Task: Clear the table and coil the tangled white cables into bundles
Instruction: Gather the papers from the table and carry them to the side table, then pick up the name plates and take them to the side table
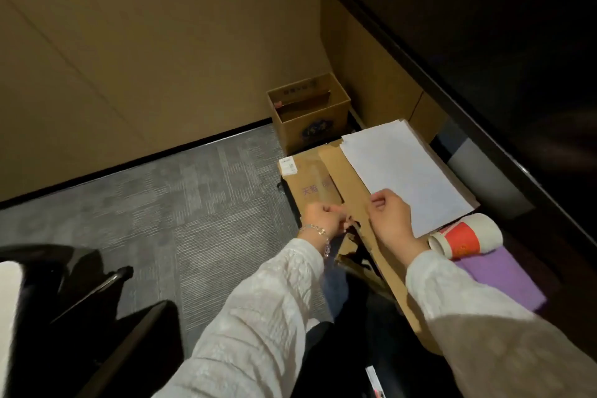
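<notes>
No white cables show in this view. My left hand (pixel 323 220), a bracelet on its wrist, is curled at the edge of a flattened brown cardboard box (pixel 326 178) and seems to grip its flap. My right hand (pixel 391 220) is curled at the near-left edge of a stack of white paper (pixel 403 165) lying on that cardboard, thumb and fingertips pinching the edge. A white and red paper cup (pixel 465 236) lies on its side just right of my right wrist. Partly under it is a purple flat item (pixel 504 278).
An open cardboard box (pixel 310 113) stands on the grey carpet (pixel 193 203) against the beige wall. A dark table edge (pixel 484 113) runs diagonally on the right. A black chair (pixel 80 300) sits at lower left.
</notes>
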A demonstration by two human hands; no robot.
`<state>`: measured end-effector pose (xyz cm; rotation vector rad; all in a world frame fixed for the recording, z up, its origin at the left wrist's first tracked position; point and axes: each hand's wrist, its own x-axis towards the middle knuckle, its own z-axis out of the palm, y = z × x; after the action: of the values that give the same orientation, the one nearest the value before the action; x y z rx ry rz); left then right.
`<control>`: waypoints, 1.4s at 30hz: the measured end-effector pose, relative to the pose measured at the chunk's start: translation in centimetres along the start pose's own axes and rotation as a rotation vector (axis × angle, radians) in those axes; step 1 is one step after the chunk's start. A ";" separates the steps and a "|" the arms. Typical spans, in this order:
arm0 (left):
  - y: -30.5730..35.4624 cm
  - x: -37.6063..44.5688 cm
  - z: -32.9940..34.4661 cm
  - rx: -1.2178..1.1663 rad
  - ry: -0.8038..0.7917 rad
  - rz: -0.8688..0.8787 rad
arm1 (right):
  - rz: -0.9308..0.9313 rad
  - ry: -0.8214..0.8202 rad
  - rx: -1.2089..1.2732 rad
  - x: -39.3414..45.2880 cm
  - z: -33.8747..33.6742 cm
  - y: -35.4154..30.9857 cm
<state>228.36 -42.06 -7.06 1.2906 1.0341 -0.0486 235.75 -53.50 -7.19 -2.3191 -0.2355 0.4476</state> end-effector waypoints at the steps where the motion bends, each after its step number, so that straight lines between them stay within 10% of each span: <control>1: -0.4 -1.4 -1.4 -0.018 0.035 0.019 | -0.012 -0.040 0.040 -1.7 0.5 -1.3; 20: -28.8 -49.5 -27.3 -0.734 0.999 0.071 | -0.771 -0.962 -0.083 -53.9 13.0 -12.5; 42: -78.8 -110.5 -29.2 -1.126 1.616 -0.022 | -0.995 -1.509 -0.179 -126.8 16.5 11.7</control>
<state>103.39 -100.71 7.20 0.0142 1.9134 1.5496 112.92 -88.77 5.10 -1.2239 -2.0026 1.5071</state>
